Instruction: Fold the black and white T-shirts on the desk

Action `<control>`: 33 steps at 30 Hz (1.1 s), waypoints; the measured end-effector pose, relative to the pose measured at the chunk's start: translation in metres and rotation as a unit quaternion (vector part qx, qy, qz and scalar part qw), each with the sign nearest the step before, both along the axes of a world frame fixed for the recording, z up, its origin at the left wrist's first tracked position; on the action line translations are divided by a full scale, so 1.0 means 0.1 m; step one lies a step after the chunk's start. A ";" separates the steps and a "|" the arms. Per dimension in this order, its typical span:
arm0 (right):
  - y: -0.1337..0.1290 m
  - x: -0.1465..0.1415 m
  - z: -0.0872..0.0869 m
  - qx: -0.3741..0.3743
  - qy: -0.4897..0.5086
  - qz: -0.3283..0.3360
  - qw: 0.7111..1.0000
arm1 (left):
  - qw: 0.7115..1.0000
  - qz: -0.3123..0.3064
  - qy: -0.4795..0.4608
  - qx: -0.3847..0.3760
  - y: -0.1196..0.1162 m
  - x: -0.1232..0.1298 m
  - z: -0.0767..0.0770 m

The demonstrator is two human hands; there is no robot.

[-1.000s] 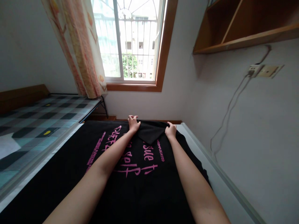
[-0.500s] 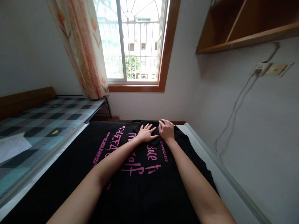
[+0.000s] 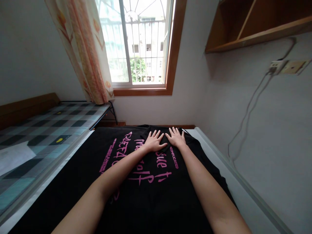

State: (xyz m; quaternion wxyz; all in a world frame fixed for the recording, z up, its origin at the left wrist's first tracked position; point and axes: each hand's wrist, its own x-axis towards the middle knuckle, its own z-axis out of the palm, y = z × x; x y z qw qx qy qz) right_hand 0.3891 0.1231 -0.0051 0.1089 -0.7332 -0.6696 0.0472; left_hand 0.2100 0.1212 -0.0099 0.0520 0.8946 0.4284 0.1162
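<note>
Rested left hand (image 3: pixel 154 142) and right hand (image 3: pixel 175 137) side by side, splayed flat, equally close, over the folded-over flap (image 3: pixel 162 129) at the far edge of the black T-shirt (image 3: pixel 151 198), with most of it toward the near left.

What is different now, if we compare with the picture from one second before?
The left hand moved right and nearer to the person, from the far edge of the cloth. The right hand let go of the folded edge and opened, slightly further left. Both now lie spread on the fold. The curtain and the paper stayed put.
</note>
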 end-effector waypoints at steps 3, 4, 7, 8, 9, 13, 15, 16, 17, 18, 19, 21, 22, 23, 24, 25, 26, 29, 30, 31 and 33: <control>-0.01 -0.01 -0.01 0.022 -0.012 -0.014 1.000 | 0.999 0.028 -0.021 0.019 -0.01 -0.05 -0.02; -0.02 -0.01 -0.02 0.029 -0.018 -0.022 0.999 | 0.998 0.048 -0.027 0.025 -0.02 -0.08 -0.02; -0.01 -0.01 -0.02 0.039 -0.021 -0.040 0.998 | 0.995 0.096 -0.032 0.023 -0.04 -0.22 -0.01; -0.01 0.00 -0.02 0.041 -0.016 -0.038 0.998 | 0.994 0.101 -0.030 0.015 -0.04 -0.28 0.00; -0.01 0.00 -0.02 0.045 -0.012 -0.033 0.998 | 0.994 0.102 -0.029 0.005 -0.05 -0.35 0.01; -0.03 0.03 0.01 0.138 -0.019 -0.012 0.990 | 0.994 0.095 -0.042 -0.021 -0.10 -0.64 0.01; -0.07 0.03 0.03 0.209 -0.027 -0.030 0.977 | 0.993 0.102 -0.052 -0.013 -0.14 -0.74 0.00; -0.09 0.04 0.05 0.235 -0.025 -0.048 0.970 | 0.993 0.106 -0.056 -0.007 -0.16 -0.78 -0.01; -0.12 0.04 0.06 0.252 -0.020 -0.073 0.965 | 0.992 0.111 -0.061 -0.001 -0.18 -0.81 -0.01; -0.14 0.05 0.08 0.261 -0.010 -0.102 0.960 | 0.991 0.115 -0.066 0.003 -0.20 -0.82 -0.01; -0.15 0.05 0.09 0.261 0.002 -0.134 0.956 | 0.990 0.119 -0.072 0.007 -0.21 -0.83 -0.01; -0.16 0.08 0.10 0.243 0.031 -0.189 0.951 | 0.989 0.123 -0.085 0.010 -0.23 -0.82 -0.01; -0.16 0.10 0.10 0.229 0.047 -0.200 0.951 | 0.988 0.124 -0.089 0.011 -0.23 -0.82 0.00; -0.15 0.12 0.09 0.214 0.062 -0.197 0.955 | 0.988 0.123 -0.091 0.011 -0.23 -0.81 0.00; -0.13 0.15 0.09 0.205 0.076 -0.180 0.959 | 0.988 0.122 -0.091 0.010 -0.23 -0.81 0.00; -0.10 0.18 0.08 0.200 0.087 -0.152 0.964 | 0.989 0.120 -0.091 0.009 -0.23 -0.81 0.00; -0.07 0.22 0.07 0.199 0.098 -0.120 0.968 | 0.989 0.118 -0.090 0.007 -0.23 -0.81 0.00; 0.02 0.33 0.04 0.183 0.127 -0.048 0.974 | 0.989 0.115 -0.094 0.011 -0.23 -0.82 0.01; 0.05 0.36 0.03 0.177 0.138 -0.041 0.974 | 0.989 0.114 -0.095 0.016 -0.23 -0.82 0.01; 0.08 0.39 0.02 0.179 0.150 -0.039 0.972 | 0.989 0.112 -0.095 0.022 -0.24 -0.82 0.01; 0.13 0.43 0.01 0.199 0.164 -0.035 0.966 | 0.989 0.105 -0.094 0.036 -0.25 -0.82 0.03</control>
